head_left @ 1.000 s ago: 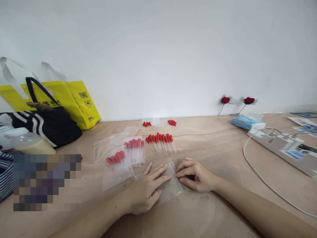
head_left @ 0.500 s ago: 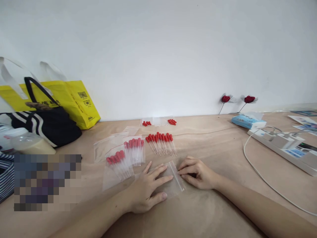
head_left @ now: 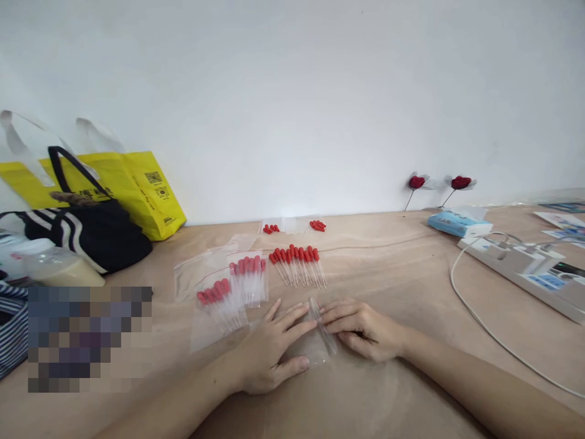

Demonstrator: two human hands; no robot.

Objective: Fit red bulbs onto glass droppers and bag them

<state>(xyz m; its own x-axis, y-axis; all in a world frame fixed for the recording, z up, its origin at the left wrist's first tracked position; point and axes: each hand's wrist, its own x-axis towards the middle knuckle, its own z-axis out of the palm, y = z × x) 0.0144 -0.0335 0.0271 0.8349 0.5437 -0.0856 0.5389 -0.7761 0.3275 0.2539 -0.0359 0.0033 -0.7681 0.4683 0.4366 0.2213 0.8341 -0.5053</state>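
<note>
A clear zip bag (head_left: 315, 350) lies flat on the table in front of me. My left hand (head_left: 276, 350) rests on its left part with the fingers spread. At the bag's zip edge is my right hand (head_left: 361, 329), its fingers curled together with the tips touching the strip; whether they pinch it is hard to tell. Beyond the hands lies a row of red-topped clear droppers (head_left: 297, 262). To their left, two clear bags hold several red-topped droppers each, one nearer (head_left: 219, 302) and one farther (head_left: 249, 277).
Near the wall lie small red pieces (head_left: 317, 225) and clear bags. On the left stand a yellow bag (head_left: 159, 213), a black bag (head_left: 109, 235) and a bottle (head_left: 64, 265). On the right are a tissue pack (head_left: 459, 222), a power strip (head_left: 525, 268), a white cable and two red flowers.
My right hand has shifted left onto the bag's zip edge, and that edge now looks bent. My left hand has stayed nearly still, spread on the bag.
</note>
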